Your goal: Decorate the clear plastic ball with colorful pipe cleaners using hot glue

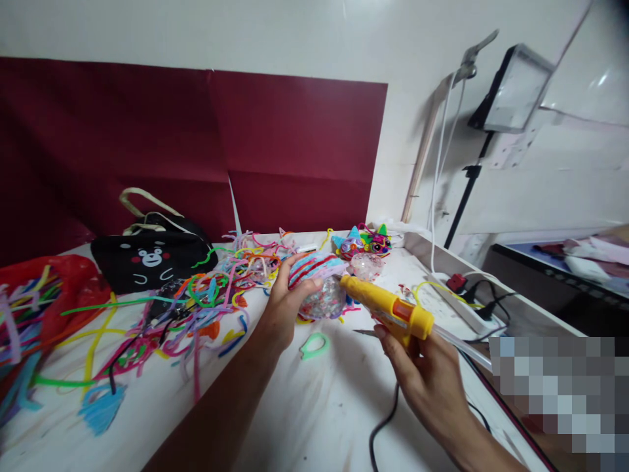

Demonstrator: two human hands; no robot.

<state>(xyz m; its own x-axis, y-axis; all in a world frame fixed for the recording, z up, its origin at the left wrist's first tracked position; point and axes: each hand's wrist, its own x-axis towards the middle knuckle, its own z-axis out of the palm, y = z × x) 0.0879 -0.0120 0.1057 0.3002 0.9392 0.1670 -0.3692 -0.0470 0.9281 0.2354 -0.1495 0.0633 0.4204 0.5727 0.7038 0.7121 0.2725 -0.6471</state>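
In my left hand is a rounded craft piece covered with striped pipe cleaners in light blue, red and lilac. My right hand grips a yellow hot glue gun, a clear glue stick sticking out of its back. The gun's nozzle points left, close to the craft piece; whether they touch I cannot tell. Below the piece sits a clear bag of beads. A bent mint-green pipe cleaner lies nearer me. A pointed metal blade tip shows beside my right fingers.
Loose pipe cleaners spread across the left of the white table. Behind them stands a black bag. Two colourful cat-face crafts lie at the back. A power strip and the gun's black cord are on the right.
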